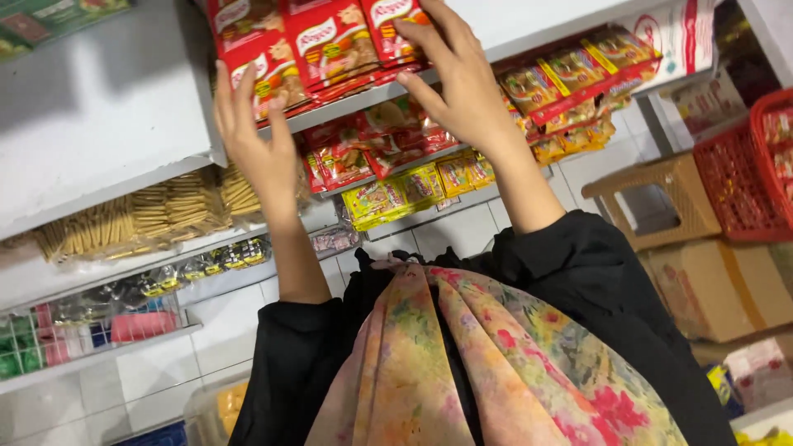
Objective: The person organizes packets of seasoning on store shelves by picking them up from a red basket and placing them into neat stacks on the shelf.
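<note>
Small grocery shop. White shelves [107, 124] run across the upper left of the frame, stocked in rows: red seasoning sachets [322, 41] hanging in strips at the top centre, yellow sachets [421, 182] below them, clear bags of biscuit sticks [140, 215] at the left. Red plastic basket [743, 173], brown stool [652, 198] and cardboard box [727, 289] stand on the tiled floor [462, 227] at the right.

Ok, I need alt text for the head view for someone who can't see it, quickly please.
Both hands reach up to a white shelf: the left hand and the right hand rest on a row of red sachet packets at its edge. Lower shelves hold yellow sachets and bagged biscuit sticks; a red basket stands on the right.
</note>
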